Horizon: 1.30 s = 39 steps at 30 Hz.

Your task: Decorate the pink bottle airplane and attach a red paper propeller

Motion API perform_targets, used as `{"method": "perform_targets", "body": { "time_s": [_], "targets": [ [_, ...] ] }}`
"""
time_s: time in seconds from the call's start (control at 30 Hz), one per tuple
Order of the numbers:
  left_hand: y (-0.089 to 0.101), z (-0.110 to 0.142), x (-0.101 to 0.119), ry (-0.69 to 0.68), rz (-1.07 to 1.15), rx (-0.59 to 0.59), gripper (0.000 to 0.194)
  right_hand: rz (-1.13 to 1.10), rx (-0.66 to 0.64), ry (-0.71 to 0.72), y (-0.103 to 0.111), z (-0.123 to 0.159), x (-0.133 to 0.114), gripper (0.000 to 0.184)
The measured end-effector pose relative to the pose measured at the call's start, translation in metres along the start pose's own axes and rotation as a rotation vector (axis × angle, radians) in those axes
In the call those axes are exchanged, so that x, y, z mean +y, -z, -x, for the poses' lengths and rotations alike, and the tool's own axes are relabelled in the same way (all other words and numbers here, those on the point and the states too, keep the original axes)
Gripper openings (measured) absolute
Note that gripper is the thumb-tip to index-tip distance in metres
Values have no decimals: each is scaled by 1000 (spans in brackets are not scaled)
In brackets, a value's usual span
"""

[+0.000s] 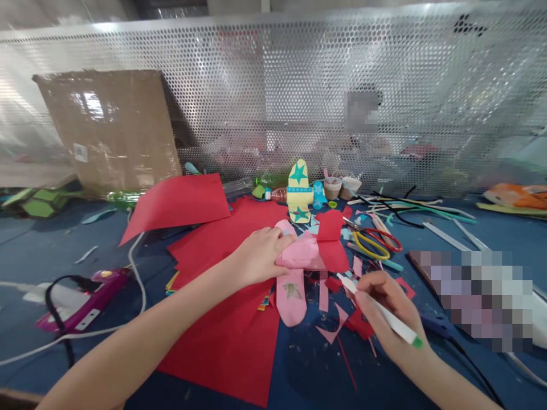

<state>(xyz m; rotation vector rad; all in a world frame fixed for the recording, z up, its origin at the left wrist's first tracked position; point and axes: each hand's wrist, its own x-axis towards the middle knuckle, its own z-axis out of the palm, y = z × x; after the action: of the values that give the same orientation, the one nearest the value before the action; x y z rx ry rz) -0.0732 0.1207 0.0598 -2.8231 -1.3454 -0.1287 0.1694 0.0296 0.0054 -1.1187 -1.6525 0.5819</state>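
Observation:
My left hand rests over the middle of a long rounded pink paper cutout with a star-shaped hole near its lower end. Its fingers and thumb close on a small pink paper piece lying across that cutout. A red paper piece with a crease touches the pink piece on the right. In my right hand is a white pen with a green end, its tip pointing up and left toward the red piece.
Red sheets lie in a loose stack on the left. Paper scraps, scissors and a blue-handled tool with a cord surround my right hand. A yellow cutout with teal stars stands behind. A purple power strip sits at left.

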Motion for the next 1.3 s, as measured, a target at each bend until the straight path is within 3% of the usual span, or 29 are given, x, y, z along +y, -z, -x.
{"method": "perform_targets", "body": {
  "time_s": [0.2,0.33,0.47,0.57,0.63,0.73,0.83,1.13,1.3],
  "targets": [
    [-1,-6,7,-71,86,-14,63,14,94,40,1,-13,-8,10],
    [-8,-7,11,-103,138,6,66,110,-67,29,-2,-25,-28,5],
    [-9,-5,10,-113,192,11,72,210,25,229,-6,-37,-52,9],
    [-4,-2,8,-127,244,3,62,151,120,393,-9,-40,-63,11],
    [0,-1,6,-140,277,-12,56,85,101,324,-14,-41,-61,11],
    [4,-1,3,-144,310,-38,54,29,-24,48,-23,-44,-46,19],
    [4,-2,0,-130,342,-54,55,3,-31,-89,-30,-47,-28,25],
    [4,-5,-2,-97,397,-96,60,12,-117,-191,-33,-42,-20,26],
    [4,-4,-2,-95,382,-94,59,38,-108,-165,-33,-44,-20,25]
  ]
}}
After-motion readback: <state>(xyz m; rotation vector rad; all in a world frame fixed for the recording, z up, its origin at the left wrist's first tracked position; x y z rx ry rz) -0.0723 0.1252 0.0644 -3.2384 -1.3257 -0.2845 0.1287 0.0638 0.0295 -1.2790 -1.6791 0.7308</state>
